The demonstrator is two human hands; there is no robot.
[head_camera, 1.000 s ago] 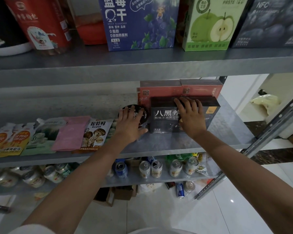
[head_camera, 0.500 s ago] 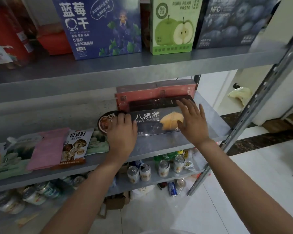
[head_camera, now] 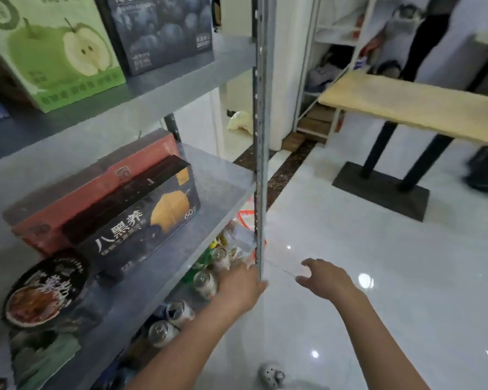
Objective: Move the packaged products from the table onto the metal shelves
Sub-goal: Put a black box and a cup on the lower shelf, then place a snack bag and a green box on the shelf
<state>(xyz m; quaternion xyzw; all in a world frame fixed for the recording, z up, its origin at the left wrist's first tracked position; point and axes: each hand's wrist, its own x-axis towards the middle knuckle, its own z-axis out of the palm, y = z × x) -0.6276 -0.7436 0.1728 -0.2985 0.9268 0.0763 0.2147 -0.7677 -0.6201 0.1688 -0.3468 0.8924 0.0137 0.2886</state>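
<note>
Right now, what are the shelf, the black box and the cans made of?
The shelf looks like dull grey metal, with a hole-punched upright post. The black box seems to be glossy printed cardboard, with sharp folded edges. The cans look like metal: silvery pull-tab tops.

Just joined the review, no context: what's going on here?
A person is shelving packaged goods. The black box sits on the middle shelf in front of the red boxes, with a round black tub beside it. Neither hand holds anything: the left hand hovers by the upright post, in front of the cans on the shelf below, and the right hand hangs over the floor, fingers relaxed. The wooden table stands off to the right.
</note>
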